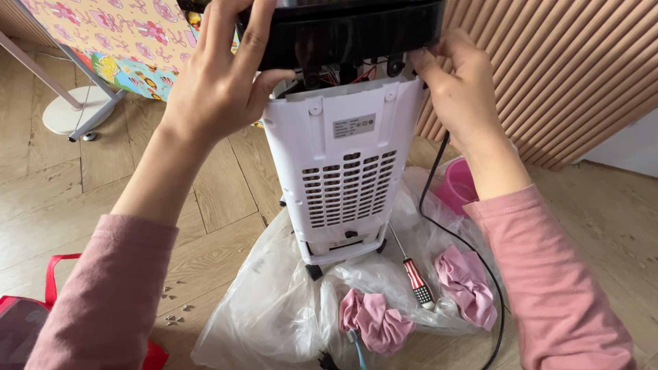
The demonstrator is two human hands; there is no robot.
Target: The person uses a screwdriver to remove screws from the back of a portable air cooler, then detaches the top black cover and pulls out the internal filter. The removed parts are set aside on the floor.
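Observation:
A white tower air cooler [343, 157] stands upright on a clear plastic sheet [274, 308], its vented back panel facing me. Its black top section [356, 31] is lifted a little off the white body, and wires show in the gap. My left hand [223, 72] grips the black top on its left side, fingers over its upper edge. My right hand [456, 79] holds the top's right lower corner, fingertips in the gap. A black power cord [439, 219] runs down from under my right hand.
A screwdriver [411, 270] with a red-and-white striped handle lies on the plastic beside two pink cloths [373, 318]. A pink bucket [458, 185] stands at the right. Small screws [175, 312] lie on the wood floor. A red bag [27, 322] sits lower left; a ribbed wall panel [562, 75] is behind.

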